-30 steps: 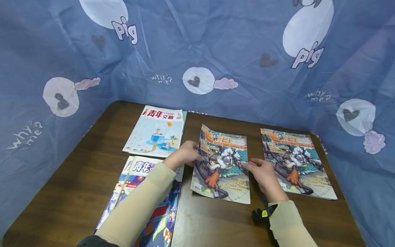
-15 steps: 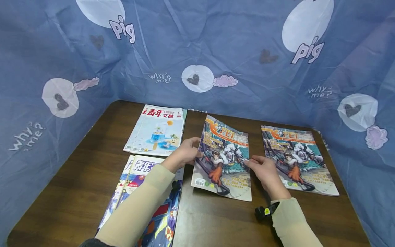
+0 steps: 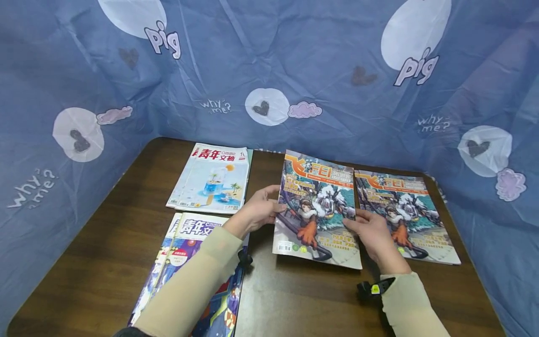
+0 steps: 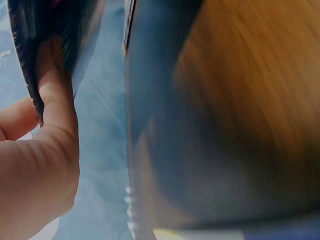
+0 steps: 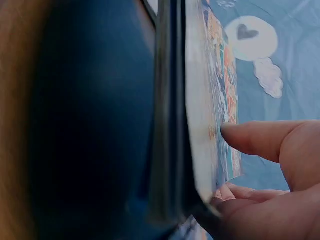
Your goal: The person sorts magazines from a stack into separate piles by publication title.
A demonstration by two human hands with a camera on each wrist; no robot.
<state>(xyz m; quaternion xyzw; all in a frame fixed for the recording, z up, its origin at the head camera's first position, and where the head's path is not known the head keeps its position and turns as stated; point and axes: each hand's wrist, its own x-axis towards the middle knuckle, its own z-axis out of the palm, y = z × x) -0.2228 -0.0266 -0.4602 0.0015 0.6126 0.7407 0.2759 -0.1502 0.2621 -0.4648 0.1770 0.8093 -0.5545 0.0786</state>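
Observation:
Between both hands is a comic-style magazine (image 3: 320, 206) with an orange title, lifted slightly above the table. My left hand (image 3: 262, 206) pinches its left edge, with thumb and fingers on opposite sides in the left wrist view. At the right edge, my right hand (image 3: 375, 236) grips it; the right wrist view has the thumb (image 5: 252, 136) on the cover and the other fingers (image 5: 235, 202) below, partly hidden. A second magazine (image 3: 421, 217) with the same cover lies flat just to the right, its lower left corner behind the right hand.
Magazines with a beach-scene cover (image 3: 223, 182) lie at the back left of the brown table (image 3: 105, 234). Purple-titled magazines (image 3: 177, 257) lie in front of them, partly under the left sleeve. A patterned blue cloth (image 3: 337, 56) hangs around the table's back and sides.
Both hands have raised the held magazine and carried it to the right, nearer the matching magazine. Its top edge has gone from curled to flatter. The other magazines have stayed put.

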